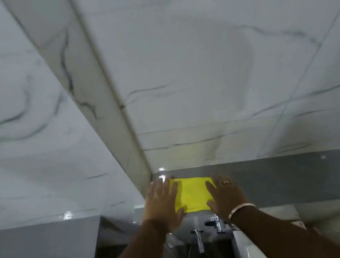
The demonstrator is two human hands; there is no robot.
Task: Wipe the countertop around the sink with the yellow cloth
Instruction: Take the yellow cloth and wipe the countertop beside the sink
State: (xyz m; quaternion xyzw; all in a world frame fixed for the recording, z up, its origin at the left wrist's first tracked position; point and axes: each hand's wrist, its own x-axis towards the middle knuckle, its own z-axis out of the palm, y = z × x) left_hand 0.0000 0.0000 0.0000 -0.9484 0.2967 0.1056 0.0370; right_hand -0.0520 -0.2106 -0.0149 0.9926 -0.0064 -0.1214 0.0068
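Both hands lie flat and spread — left hand (164,204), right hand (225,195) — on the yellow cloth (192,193). Palms pin its edges to the grey countertop (302,175) behind the tap (216,224), likely for even wiping pressure

Dim, soft, wide-angle edge distortion

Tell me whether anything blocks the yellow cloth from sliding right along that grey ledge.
Nothing visible does. The yellow cloth lies flat under the left hand and right hand, and the grey ledge to its right looks bare.
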